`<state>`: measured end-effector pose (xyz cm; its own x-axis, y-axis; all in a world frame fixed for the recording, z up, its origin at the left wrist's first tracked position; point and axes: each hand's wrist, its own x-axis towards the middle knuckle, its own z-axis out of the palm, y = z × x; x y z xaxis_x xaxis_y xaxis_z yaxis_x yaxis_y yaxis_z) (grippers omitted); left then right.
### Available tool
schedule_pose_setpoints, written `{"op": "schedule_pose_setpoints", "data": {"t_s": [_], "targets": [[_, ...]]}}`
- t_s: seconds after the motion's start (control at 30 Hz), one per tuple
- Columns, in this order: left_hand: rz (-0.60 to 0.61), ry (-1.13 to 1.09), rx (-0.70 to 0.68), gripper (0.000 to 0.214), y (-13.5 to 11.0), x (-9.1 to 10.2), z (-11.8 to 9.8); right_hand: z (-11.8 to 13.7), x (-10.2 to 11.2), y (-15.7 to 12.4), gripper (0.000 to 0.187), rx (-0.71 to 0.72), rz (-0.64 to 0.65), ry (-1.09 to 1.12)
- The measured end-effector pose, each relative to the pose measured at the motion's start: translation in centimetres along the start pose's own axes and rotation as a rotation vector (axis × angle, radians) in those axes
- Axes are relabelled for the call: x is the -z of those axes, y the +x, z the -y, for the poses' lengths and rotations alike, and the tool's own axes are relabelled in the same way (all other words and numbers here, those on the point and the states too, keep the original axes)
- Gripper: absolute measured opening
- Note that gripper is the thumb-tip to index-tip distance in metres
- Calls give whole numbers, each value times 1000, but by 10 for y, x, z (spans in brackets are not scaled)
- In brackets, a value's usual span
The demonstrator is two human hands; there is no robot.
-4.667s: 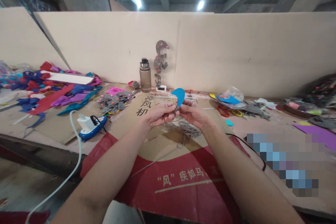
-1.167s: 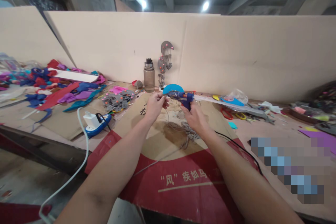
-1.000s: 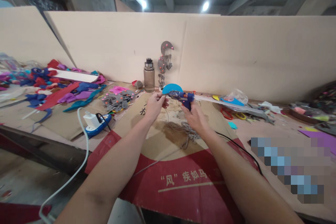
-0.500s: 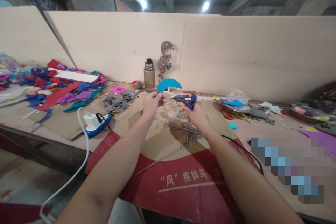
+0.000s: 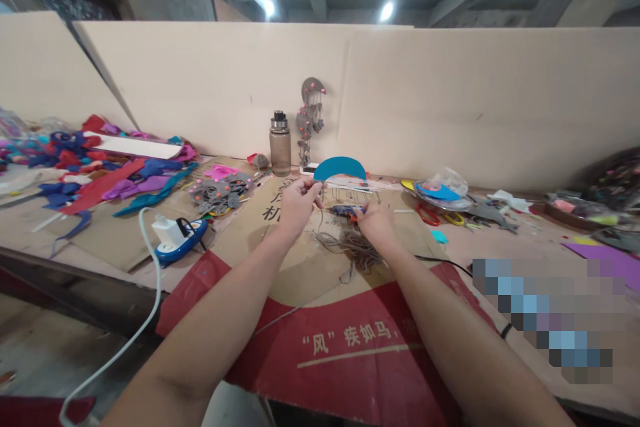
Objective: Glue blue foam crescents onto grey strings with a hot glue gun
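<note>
Pinched in the fingers of my left hand point(image 5: 301, 203) is a blue crescent-shaped felt piece point(image 5: 341, 167), held up above the cardboard with its curve upward. Grey yarn hangs below those fingers and runs to a tangled heap of grey yarn point(image 5: 357, 247) on the cardboard. My right hand point(image 5: 376, 219) is closed around a dark blue glue gun point(image 5: 347, 211), low over the cardboard just behind the yarn, its nozzle pointing left. The hand hides the gun's handle, and whether the gun touches the surface is unclear.
A cardboard sheet point(image 5: 350, 320) covers the table's middle. Behind stand a water bottle point(image 5: 281, 147) and a grey moon-shaped hanging decoration point(image 5: 311, 113). Left are a power strip point(image 5: 181, 243), grey felt pieces point(image 5: 220, 192) and coloured fabric scraps point(image 5: 115, 180); right, scissors point(image 5: 429, 215) and a plate point(image 5: 443, 195).
My right hand has lowered the glue gun toward the cardboard. The blue felt piece in my left hand has shifted right and its face looks darker.
</note>
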<state>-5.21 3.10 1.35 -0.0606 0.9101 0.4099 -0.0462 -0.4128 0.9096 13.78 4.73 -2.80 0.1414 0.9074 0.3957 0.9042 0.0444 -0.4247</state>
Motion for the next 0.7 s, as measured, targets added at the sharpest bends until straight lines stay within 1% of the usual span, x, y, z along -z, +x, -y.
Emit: {"op": "schedule_pose_setpoints", "data": {"t_s": [0.03, 0.07, 0.1, 0.13, 0.2, 0.23, 0.27, 0.3, 0.37, 0.53, 0.6, 0.7], "targets": [[-27, 74, -38, 14, 0, 0, 0, 8, 3, -3, 16, 15, -68, 143], [-56, 153, -86, 14, -1, 0, 0, 18, 6, -6, 14, 54, -91, 338], [-80, 228, -143, 13, -2, 1, 0, 29, 9, -9, 13, 95, -80, 568], [-92, 293, -203, 12, -3, 1, 0, 41, 12, -12, 17, 131, -21, 803], [-86, 379, -309, 13, -5, 1, 0, 61, 16, -18, 30, 126, 119, 1211], [-80, 400, -343, 14, -6, 1, -1, 69, 18, -21, 36, 97, 199, 1340], [-77, 410, -359, 14, -7, 0, -1, 74, 20, -23, 40, 54, 266, 1421], [-77, 410, -355, 14, -8, 0, -1, 77, 21, -25, 42, 8, 315, 1460], [-69, 370, -300, 15, -9, -1, -2, 79, 24, -27, 41, -59, 337, 1463], [31, 127, -93, 16, -8, -5, -4, 73, 27, -23, 31, -87, 179, 1372], [52, 38, -49, 15, -8, -7, -3, 72, 27, -22, 29, -99, 117, 1327], [74, -61, -1, 13, -7, -8, -3, 72, 25, -20, 29, -76, 48, 1302]]}}
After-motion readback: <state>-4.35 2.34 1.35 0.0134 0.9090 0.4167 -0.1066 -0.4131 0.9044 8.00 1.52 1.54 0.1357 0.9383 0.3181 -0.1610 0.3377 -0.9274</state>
